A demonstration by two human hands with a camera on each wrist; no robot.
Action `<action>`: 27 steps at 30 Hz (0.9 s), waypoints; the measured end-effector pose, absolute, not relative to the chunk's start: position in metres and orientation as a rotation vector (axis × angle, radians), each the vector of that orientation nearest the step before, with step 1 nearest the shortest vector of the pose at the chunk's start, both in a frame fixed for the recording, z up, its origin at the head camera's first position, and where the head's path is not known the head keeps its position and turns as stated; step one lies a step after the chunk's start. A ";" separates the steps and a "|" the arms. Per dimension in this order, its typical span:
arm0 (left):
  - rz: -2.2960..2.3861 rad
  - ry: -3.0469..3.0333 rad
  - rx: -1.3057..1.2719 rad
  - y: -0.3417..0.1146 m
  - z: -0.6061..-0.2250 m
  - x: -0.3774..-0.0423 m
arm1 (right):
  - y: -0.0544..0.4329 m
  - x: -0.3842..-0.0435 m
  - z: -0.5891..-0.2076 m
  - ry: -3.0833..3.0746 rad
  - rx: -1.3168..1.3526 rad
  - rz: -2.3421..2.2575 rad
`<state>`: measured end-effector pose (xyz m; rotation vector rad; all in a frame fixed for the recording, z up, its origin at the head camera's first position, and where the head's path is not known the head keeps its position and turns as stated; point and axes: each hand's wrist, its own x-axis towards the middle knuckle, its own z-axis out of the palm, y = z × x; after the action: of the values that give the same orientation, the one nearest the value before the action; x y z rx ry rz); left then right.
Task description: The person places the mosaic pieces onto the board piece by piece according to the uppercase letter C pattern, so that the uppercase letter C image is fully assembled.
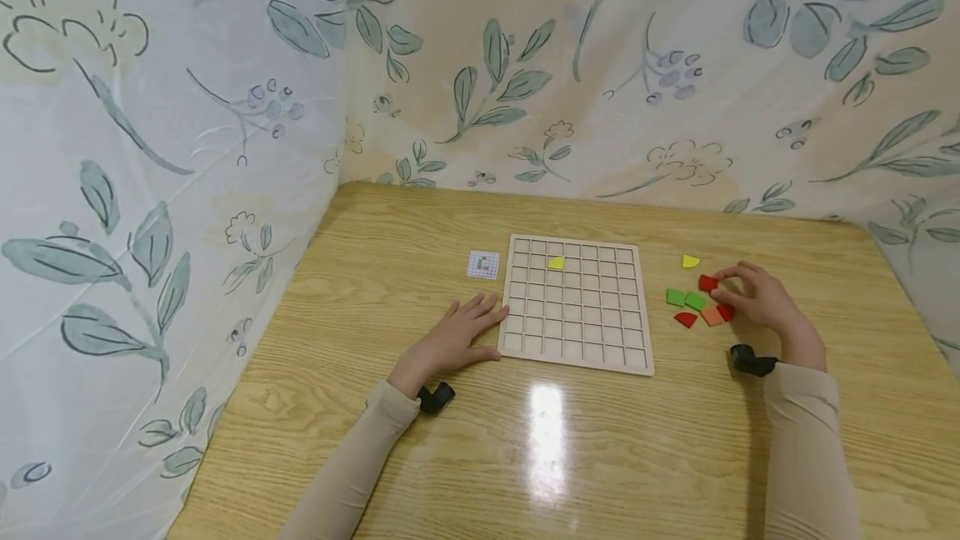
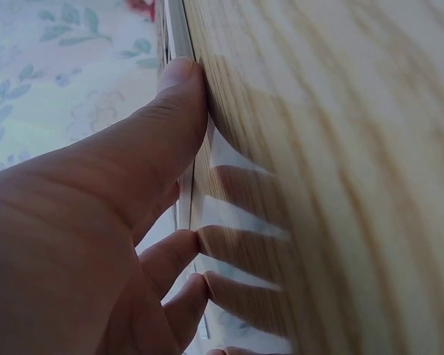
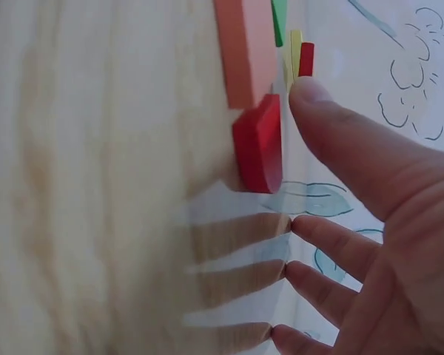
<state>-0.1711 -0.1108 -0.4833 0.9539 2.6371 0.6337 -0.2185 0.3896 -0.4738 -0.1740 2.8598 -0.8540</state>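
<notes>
My right hand (image 1: 761, 302) pinches a red tile (image 1: 708, 282) between thumb and index finger, at the right of the table. In the right wrist view that red tile (image 3: 306, 59) shows at the thumb tip, while the other fingertips touch the tabletop. Close below the hand lie a red piece with a curved side (image 3: 257, 144) and an orange tile (image 1: 711, 317). My left hand (image 1: 453, 336) rests on the table with its fingers spread, thumb and fingertips at the left edge of a wooden grid board (image 1: 582, 329). One yellow quarter-round piece (image 1: 557, 263) sits in the board's upper part.
Left of the board lies a small card with a printed grid (image 1: 483, 265). Two green tiles (image 1: 686, 299), a red quarter-round piece (image 1: 686, 320) and a yellow quarter-round piece (image 1: 691, 261) lie right of the board. Patterned fabric (image 1: 525, 65) hangs behind the table.
</notes>
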 end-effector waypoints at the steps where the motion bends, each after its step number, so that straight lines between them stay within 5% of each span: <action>1: 0.632 2.635 0.955 -0.111 -0.483 -0.171 | 0.389 -0.218 -0.474 2.859 -0.168 -0.868; 27: 0.653 2.620 0.949 -0.110 -0.480 -0.171 | 0.354 -0.216 -0.459 2.877 -0.094 -0.989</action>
<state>-0.1706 -0.1097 -0.4799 0.9485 2.6201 0.6532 -0.2162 0.3544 -0.4592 -0.0936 2.8773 -0.9891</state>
